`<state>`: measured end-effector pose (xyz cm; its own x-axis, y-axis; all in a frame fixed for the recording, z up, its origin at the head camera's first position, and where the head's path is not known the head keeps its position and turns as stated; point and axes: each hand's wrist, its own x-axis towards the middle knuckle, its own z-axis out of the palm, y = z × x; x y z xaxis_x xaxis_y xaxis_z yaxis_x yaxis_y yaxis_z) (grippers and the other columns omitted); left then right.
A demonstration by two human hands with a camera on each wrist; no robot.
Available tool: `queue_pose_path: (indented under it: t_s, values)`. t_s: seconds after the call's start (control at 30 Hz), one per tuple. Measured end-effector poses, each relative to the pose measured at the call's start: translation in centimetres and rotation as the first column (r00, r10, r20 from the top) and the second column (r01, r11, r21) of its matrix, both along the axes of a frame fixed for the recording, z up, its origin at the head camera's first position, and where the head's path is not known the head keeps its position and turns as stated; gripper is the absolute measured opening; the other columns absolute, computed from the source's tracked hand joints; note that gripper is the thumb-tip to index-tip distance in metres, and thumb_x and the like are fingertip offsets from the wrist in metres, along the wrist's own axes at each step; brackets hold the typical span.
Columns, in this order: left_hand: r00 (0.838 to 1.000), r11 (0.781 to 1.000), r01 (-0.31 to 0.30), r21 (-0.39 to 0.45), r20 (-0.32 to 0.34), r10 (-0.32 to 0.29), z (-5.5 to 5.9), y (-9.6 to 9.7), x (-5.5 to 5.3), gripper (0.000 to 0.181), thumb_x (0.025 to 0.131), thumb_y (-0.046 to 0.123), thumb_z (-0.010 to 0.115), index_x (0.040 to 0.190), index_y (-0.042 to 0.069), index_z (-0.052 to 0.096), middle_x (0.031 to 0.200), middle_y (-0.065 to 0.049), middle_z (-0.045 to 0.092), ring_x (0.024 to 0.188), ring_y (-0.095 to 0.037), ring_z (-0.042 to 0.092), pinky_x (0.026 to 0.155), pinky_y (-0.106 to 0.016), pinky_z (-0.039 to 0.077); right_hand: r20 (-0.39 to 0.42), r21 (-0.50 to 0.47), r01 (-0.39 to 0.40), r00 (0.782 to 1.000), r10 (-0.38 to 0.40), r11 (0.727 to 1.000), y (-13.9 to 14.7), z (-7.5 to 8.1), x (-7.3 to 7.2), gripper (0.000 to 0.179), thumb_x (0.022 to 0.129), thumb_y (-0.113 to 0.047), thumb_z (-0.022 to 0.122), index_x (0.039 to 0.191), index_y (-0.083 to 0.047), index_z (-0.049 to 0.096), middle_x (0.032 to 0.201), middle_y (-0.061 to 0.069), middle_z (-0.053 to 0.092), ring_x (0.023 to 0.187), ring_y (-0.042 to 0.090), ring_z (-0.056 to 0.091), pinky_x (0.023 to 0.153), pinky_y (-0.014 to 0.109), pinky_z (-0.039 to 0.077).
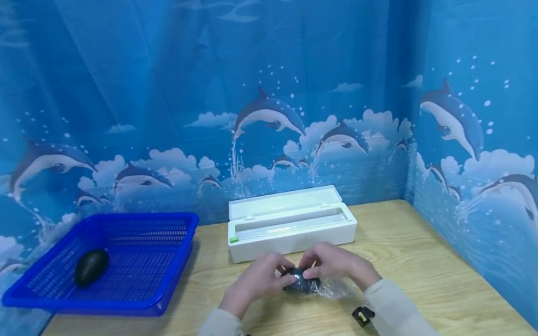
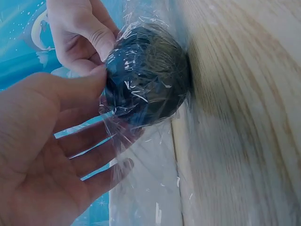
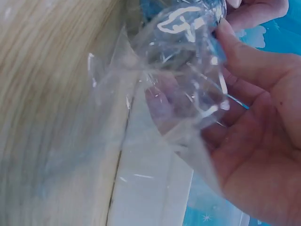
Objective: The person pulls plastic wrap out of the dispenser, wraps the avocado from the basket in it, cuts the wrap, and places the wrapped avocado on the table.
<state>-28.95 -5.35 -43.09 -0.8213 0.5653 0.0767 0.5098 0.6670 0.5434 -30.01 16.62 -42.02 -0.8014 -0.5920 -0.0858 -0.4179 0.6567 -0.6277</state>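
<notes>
Between my two hands, low over the table, is a dark, glossy, rounded object (image 2: pixel 148 75) with cling film wrapped round it. My left hand (image 1: pixel 259 282) holds it from the left, thumb on its near side; the left wrist view shows the other fingers (image 2: pixel 101 150) spread behind loose film. From the right, my right hand (image 1: pixel 337 265) grips the wrapped object, its thumb and fingers close to the left thumb. A loose tail of clear cling film (image 3: pixel 174 94) hangs off the right side, over the right fingers.
Behind my hands stands a long white cling film box (image 1: pixel 294 243), its lid raised and a small green piece at its left end. On the left, a blue plastic basket (image 1: pixel 152 305) contains a dark oval object (image 1: pixel 91 267). A dolphin-print curtain (image 1: pixel 255 52) surrounds the wooden table (image 1: pixel 445 292).
</notes>
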Motion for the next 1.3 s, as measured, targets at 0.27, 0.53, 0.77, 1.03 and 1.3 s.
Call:
queue_pose_path:
  t_s: [0.27, 0.53, 0.77, 1.03, 1.3]
  values:
    - [0.997, 1.000, 0.002, -0.008, -0.076, -0.003, -0.1, -0.2, 0.2, 0.028, 0.089, 0.022, 0.081, 0.115, 0.013, 0.077, 0.115, -0.002, 0.079, 0.107, -0.017, 0.072, 0.098, -0.038, 0.059, 0.035, 0.006, 0.021, 0.999, -0.021, 1.000, -0.1, 0.1, 0.4, 0.024, 0.092, -0.019, 0.077, 0.112, -0.006, 0.074, 0.098, 0.007, 0.077, 0.087, 0.016, 0.070, 0.076, 0.031, 0.061]
    - [0.941, 0.999, -0.032, 0.002, -0.338, 0.031, 0.1, -0.5, 0.2, 0.030, 0.080, 0.017, 0.088, 0.107, 0.010, 0.078, 0.106, -0.004, 0.074, 0.102, -0.021, 0.068, 0.092, -0.037, 0.060, 0.132, -0.066, 0.041, 0.991, -0.032, 0.997, -0.6, 0.2, 1.0, 0.068, 0.093, -0.023, 0.077, 0.144, 0.011, 0.047, 0.078, 0.013, 0.075, 0.065, 0.030, 0.073, 0.062, 0.042, 0.063]
    - [0.962, 0.999, -0.027, -0.031, -0.272, 0.017, 0.3, -0.7, 0.3, 0.020, 0.085, 0.013, 0.083, 0.105, 0.011, 0.079, 0.102, -0.003, 0.077, 0.093, -0.020, 0.070, 0.079, -0.024, 0.057, 0.202, -0.117, 0.107, 0.976, -0.082, 0.987, -0.9, -0.2, 1.1, 0.096, 0.090, -0.029, 0.080, 0.160, 0.003, 0.022, 0.078, 0.014, 0.073, 0.060, 0.026, 0.072, 0.059, 0.045, 0.063]
    - [0.994, 0.998, -0.039, -0.049, -0.107, 0.034, 0.0, -0.9, 0.1, 0.038, 0.085, 0.039, 0.083, 0.114, 0.015, 0.076, 0.114, -0.001, 0.076, 0.101, -0.017, 0.069, 0.085, -0.029, 0.058, 0.214, -0.111, 0.095, 0.974, -0.069, 0.989, -0.9, -0.2, 1.1, 0.098, 0.093, -0.031, 0.077, 0.163, -0.002, 0.015, 0.076, 0.012, 0.073, 0.061, 0.026, 0.072, 0.061, 0.043, 0.064]
    - [0.997, 0.995, -0.070, -0.075, -0.029, 0.068, 0.3, -0.8, 0.5, 0.052, 0.068, 0.048, 0.093, 0.100, 0.020, 0.064, 0.096, 0.006, 0.067, 0.084, -0.008, 0.060, 0.073, -0.021, 0.053, 0.189, -0.071, 0.037, 0.982, -0.023, 0.997, -0.9, -0.1, 1.2, 0.107, 0.089, -0.029, 0.081, 0.165, -0.006, 0.010, 0.077, 0.007, 0.073, 0.065, 0.025, 0.072, 0.062, 0.038, 0.063]
